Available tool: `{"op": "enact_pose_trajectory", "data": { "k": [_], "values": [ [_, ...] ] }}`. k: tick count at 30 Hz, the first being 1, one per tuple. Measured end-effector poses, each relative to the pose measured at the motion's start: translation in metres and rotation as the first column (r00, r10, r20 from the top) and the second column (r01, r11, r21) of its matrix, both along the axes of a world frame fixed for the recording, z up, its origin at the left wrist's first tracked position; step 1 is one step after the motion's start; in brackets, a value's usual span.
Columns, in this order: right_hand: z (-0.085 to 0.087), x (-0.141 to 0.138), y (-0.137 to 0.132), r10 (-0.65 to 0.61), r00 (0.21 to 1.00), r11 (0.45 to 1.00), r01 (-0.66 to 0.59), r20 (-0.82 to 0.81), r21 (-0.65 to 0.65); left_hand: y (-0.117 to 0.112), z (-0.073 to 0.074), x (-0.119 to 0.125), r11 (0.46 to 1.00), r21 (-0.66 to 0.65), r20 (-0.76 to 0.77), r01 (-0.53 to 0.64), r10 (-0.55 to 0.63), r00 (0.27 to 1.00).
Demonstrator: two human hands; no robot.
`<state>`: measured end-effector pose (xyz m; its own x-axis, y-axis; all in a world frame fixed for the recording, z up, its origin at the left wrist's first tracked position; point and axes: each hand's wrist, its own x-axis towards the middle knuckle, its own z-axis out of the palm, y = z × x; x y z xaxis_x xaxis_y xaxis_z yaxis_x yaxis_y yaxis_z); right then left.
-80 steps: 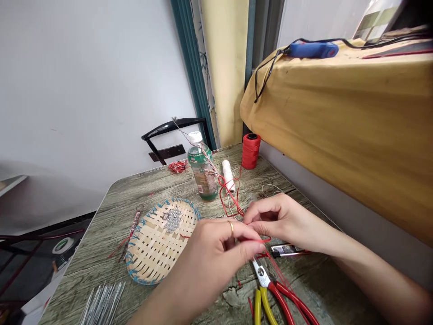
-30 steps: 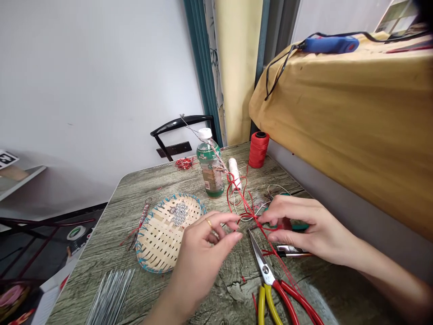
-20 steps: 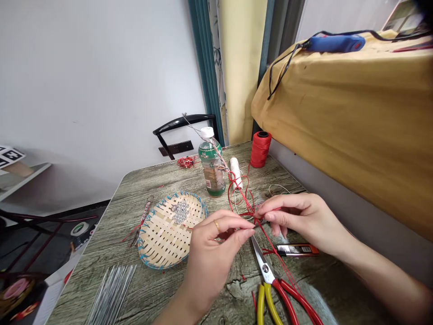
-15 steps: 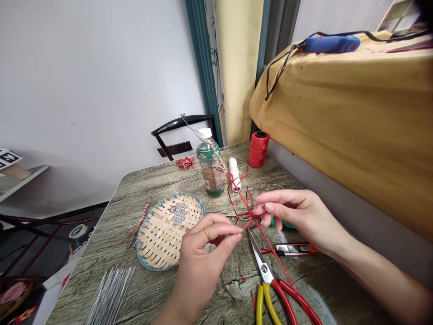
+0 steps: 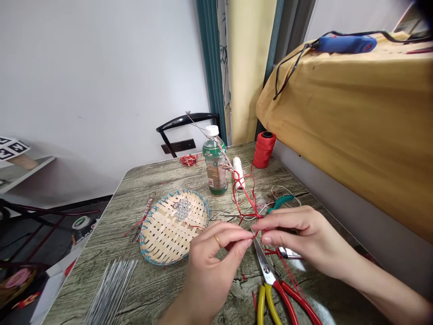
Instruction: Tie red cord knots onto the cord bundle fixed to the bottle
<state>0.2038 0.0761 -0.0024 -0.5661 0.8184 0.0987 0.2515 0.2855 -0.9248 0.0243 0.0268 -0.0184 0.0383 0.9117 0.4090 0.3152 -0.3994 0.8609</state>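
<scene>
Wood-grain table (image 5: 158, 282): thin red cord (image 5: 249, 197), looped, glossy-ish; L hand (image 5: 216, 255) pinches it, R hand (image 5: 306, 234) half-curled, grip unclear.

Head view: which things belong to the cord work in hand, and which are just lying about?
Belong, held or likely in use:
red cord, pinched by the left hand, the right hand close beside it
bottle, perhaps anchoring the cord
red spool
scissors

Seemingly just lying about:
woven tray
metal rods
teal-handled tool
blue tool
</scene>
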Motion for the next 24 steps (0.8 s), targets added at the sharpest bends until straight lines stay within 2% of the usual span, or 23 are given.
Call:
{"op": "enact_pose_trajectory", "data": {
  "k": [2, 5, 8, 11, 14, 18, 21, 24],
  "values": [
    [0.001, 0.000, -0.001, 0.006, 0.999, 1.000, -0.007, 0.038, 0.005, 0.001, -0.001, -0.001, 1.000, -0.028, 0.016, -0.012, 0.012, 1.000],
    [0.005, 0.004, 0.000, -0.046, 0.998, 0.999, 0.047, 0.051, -0.027, 0.003, 0.001, -0.004, 0.995, -0.090, 0.034, -0.050, 0.054, 0.998],
    [0.010, 0.012, 0.002, 0.020, 0.999, 0.998, -0.022, 0.029, 0.063, 0.005, 0.003, -0.007, 0.994, -0.081, 0.041, -0.072, 0.075, 0.996],
    [0.011, 0.018, 0.001, 0.133, 0.990, 0.973, -0.139, 0.044, 0.182, 0.005, 0.004, -0.005, 0.998, -0.008, 0.029, -0.059, 0.059, 0.998],
    [0.009, 0.018, -0.001, 0.164, 0.976, 0.942, -0.198, 0.141, 0.273, 0.005, 0.003, 0.002, 0.993, 0.116, -0.014, -0.012, 0.014, 1.000],
    [0.011, 0.010, -0.004, 0.243, 0.945, 0.891, -0.307, 0.220, 0.334, 0.003, 0.003, 0.009, 0.947, 0.308, -0.166, 0.088, -0.038, 0.985],
    [0.014, 0.008, -0.004, 0.283, 0.934, 0.874, -0.345, 0.219, 0.342, 0.003, 0.002, 0.010, 0.919, 0.385, -0.258, 0.088, 0.015, 0.966],
    [0.012, 0.010, -0.002, 0.289, 0.938, 0.864, -0.342, 0.191, 0.370, 0.004, -0.006, 0.011, 0.921, 0.390, -0.238, -0.019, 0.121, 0.964]
  ]
}}
